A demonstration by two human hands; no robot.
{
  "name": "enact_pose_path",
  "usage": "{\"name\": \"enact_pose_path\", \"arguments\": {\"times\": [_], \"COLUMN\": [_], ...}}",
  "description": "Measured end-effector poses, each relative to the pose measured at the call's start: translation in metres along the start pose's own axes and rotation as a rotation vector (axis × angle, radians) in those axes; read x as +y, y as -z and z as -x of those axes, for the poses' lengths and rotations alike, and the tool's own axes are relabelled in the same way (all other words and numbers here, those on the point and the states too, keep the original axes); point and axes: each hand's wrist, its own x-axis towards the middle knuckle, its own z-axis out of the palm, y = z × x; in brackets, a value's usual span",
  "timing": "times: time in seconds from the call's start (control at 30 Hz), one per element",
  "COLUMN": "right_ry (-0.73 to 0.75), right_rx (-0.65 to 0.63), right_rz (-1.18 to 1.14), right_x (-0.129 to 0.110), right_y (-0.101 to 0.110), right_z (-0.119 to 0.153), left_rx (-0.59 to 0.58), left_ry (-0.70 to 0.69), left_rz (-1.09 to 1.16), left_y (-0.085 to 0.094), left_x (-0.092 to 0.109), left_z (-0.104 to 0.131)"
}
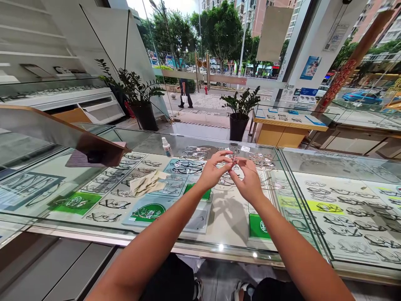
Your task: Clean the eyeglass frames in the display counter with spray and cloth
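Above the glass display counter (227, 217), my left hand (215, 169) and my right hand (248, 177) meet at the fingertips. Both pinch a small, thin item (233, 159), perhaps part of a pair of glasses; it is too small to make out. Left of my hands, a crumpled beige cloth (147, 183) lies on the glass. A white spray bottle (167, 147) stands upright behind the cloth. Rows of eyeglasses (188, 166) show around and below my hands.
A brown curved panel (62, 129) juts over the counter at the left. More glasses fill the right case (354, 209). Potted plants (239, 113) stand beyond the counter, before the window. Outside, a person (184, 92) is on the pavement.
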Motion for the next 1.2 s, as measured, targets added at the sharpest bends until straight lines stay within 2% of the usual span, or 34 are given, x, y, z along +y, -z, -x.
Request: {"name": "enact_pose_path", "arguments": {"times": [0.2,0.33,0.4,0.47,0.53,0.6,0.67,0.77,0.83,0.93,1.03,1.2], "right_ry": [0.018,0.0,-0.018,-0.025,-0.025,-0.025,-0.03,-0.028,-0.029,-0.04,-0.036,-0.029], "right_rx": [0.004,0.048,0.087,0.114,0.129,0.128,0.123,0.119,0.121,0.124,0.124,0.123], "right_rz": [-0.018,0.0,0.011,0.007,-0.005,-0.015,-0.015,-0.01,-0.006,0.0,-0.004,-0.008], "right_x": [-0.002,0.0,0.002,0.003,0.002,0.002,0.002,0.005,0.007,0.008,0.007,0.003], "right_y": [0.0,-0.001,-0.001,0.0,0.002,0.003,0.004,0.004,0.004,0.005,0.006,0.007], "right_z": [0.0,0.001,0.001,0.001,0.001,0.0,0.0,0.0,0.0,0.0,-0.001,-0.002], "left_rx": [-0.004,-0.053,-0.056,0.052,0.275,0.518,0.697,0.802,0.781,0.7,0.639,0.574], "left_ry": [0.014,-0.103,-0.184,-0.21,-0.146,0.004,0.206,0.464,0.58,0.681,0.72,0.725], "left_rz": [0.037,-0.12,-0.224,-0.331,-0.456,-0.584,-0.674,-0.726,-0.72,-0.705,-0.718,-0.775], "left_y": [0.001,0.004,0.011,0.026,0.047,0.072,0.095,0.121,0.133,0.143,0.148,0.151], "left_x": [0.002,0.012,0.015,0.013,0.005,-0.008,-0.025,-0.051,-0.068,-0.087,-0.098,-0.106], "left_z": [0.001,0.003,0.0,-0.005,-0.012,-0.018,-0.021,-0.02,-0.018,-0.016,-0.015,-0.015]}}
